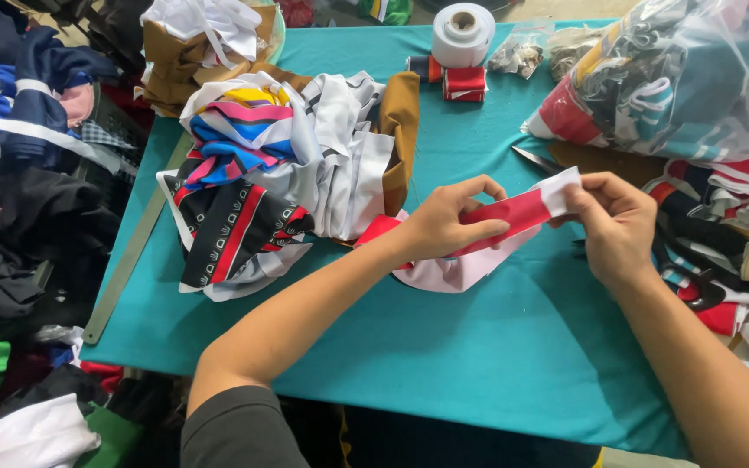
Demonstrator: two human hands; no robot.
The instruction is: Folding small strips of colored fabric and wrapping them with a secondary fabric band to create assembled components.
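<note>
Left hand (446, 221) and right hand (613, 221) pinching red-and-white fabric strip (526, 208) taut above teal table (444, 355), fabric pile (279, 173) lying near left edge.

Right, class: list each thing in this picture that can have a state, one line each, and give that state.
Red and white fabric strip: stretched between both hands, above the table.
Left hand: grip closed on the strip.
Right hand: pinching the strip's white end.
White tape roll: wound, lying flat.
Clear plastic bag: stuffed with fabric.
Fabric pile: loosely heaped, unfolded.

Bare teal table (444, 364) near edge — fabric pile (279, 173) left, plastic bag (687, 78) right
</note>
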